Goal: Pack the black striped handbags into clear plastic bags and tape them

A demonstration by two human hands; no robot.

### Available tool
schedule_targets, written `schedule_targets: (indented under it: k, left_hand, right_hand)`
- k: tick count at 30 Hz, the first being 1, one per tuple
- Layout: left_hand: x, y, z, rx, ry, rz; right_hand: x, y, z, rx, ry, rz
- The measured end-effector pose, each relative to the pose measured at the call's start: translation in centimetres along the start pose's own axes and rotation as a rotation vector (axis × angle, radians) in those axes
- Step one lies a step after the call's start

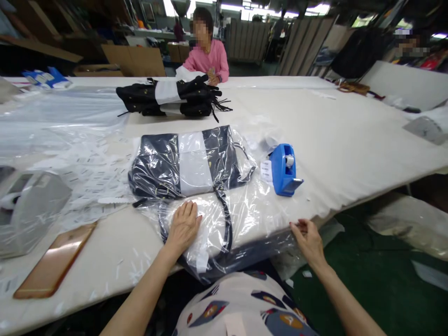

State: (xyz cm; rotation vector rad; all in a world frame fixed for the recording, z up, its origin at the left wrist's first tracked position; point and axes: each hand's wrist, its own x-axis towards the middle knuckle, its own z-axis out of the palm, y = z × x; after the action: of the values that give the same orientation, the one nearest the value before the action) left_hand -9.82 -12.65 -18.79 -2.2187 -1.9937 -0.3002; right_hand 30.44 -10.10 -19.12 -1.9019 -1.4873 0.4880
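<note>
A black handbag [224, 158] with a white paper band [196, 163] around its middle lies inside a clear plastic bag [252, 210]. The handbag's dark strap [226, 221] loops toward me under the film. My left hand [184, 226] rests flat on the plastic, just below the handbag, with its fingers stretched out. At the table's front edge, my right hand [308, 240] has its fingers curled and pinches the edge of the plastic bag. Part of the bag hangs over the edge against my body. A blue tape dispenser [280, 170] stands right of the handbag.
More black bags with white bands [168, 98] lie farther back. On the left are a phone [56, 261], many printed white labels [94, 172], plastic sheets [63, 112] and another tape dispenser [31, 205]. A person in pink [217, 58] is across the table [336, 140].
</note>
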Motion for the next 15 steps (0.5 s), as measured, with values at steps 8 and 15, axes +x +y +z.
schedule_targets:
  k: [8, 15]
  left_hand:
    - [0.0, 0.0, -0.3, -0.029, -0.007, -0.013]
    - [0.0, 0.2, -0.3, -0.056, -0.001, -0.043]
  right_hand:
    - [-1.3, -3.4, -1.2, 0.556, -0.289, 0.141]
    - [2.4, -13.4, -0.8, 0.566, -0.739, -0.19]
